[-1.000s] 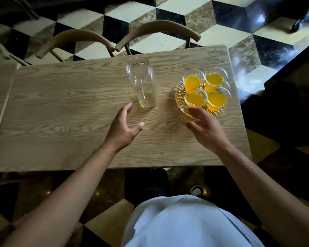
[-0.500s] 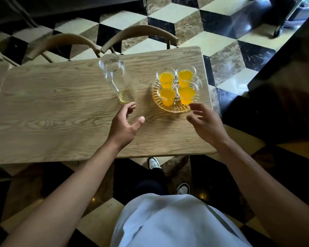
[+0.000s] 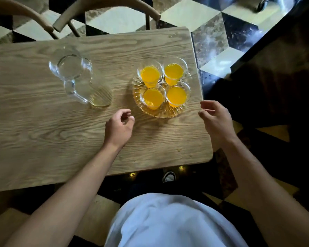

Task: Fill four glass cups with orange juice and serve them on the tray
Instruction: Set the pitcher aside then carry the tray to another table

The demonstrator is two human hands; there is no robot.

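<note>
Glass tray (image 3: 169, 114) sits near the table's (image 3: 43, 136) right end, carrying four glass cups (image 3: 151, 75) of orange juice, packed touching. Empty pitcher (image 3: 78, 81) stands left of the tray. Left hand (image 3: 119, 128) and right hand (image 3: 215, 119) flank the tray's near rim, fingers loosely curled, holding nothing. Judgement: load heavy, slick, breakable, slosh-prone; grip opposite rim edges, lift level.

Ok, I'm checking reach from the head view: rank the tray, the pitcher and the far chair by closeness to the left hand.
1. Tray: just right of the left hand, its rim closest.
2. Pitcher: ahead and to the left, empty, on the table.
3. Chair: beyond the table's far edge.
</note>
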